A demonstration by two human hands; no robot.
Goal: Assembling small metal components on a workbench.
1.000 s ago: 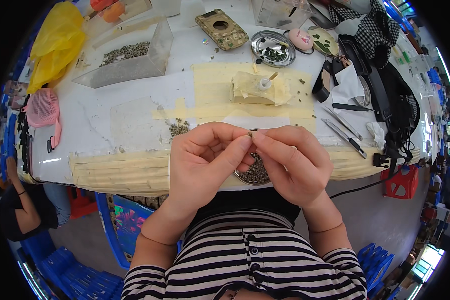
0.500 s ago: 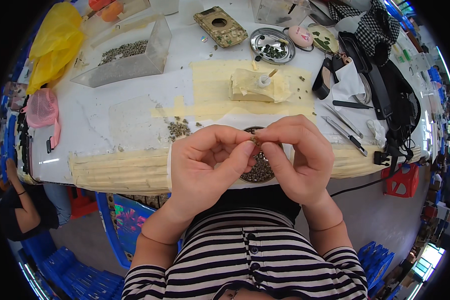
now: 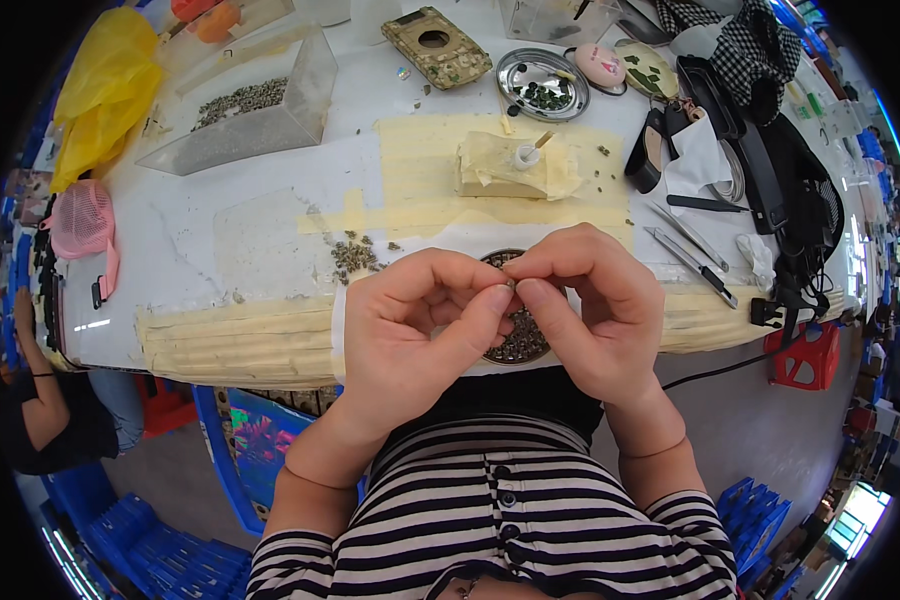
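Over the near edge of the table, my left hand (image 3: 410,320) and my right hand (image 3: 595,305) meet at the fingertips. Both are closed in a pinch around a tiny greenish part (image 3: 511,284), mostly hidden by the fingers and too small to name. Below them sits a round dish (image 3: 520,345) filled with small dark metallic pieces, partly covered by my hands. A loose heap of small camouflage-coloured pieces (image 3: 352,256) lies to the left of my left hand. Beyond my hands stands a tape-wrapped block (image 3: 490,175) holding a small white pot with a stick in it.
At the back are a clear bin (image 3: 230,140) of small parts, a camouflage model tank hull (image 3: 436,48) and a metal plate (image 3: 515,97) of dark green bits. Tweezers (image 3: 690,238) and a craft knife (image 3: 692,268) lie right. Another person's arm (image 3: 42,365) shows far left.
My right fingertips have shifted slightly, with the thumb now closer to the left thumb over the tiny part. The view has moved a little; nothing else visibly differs.
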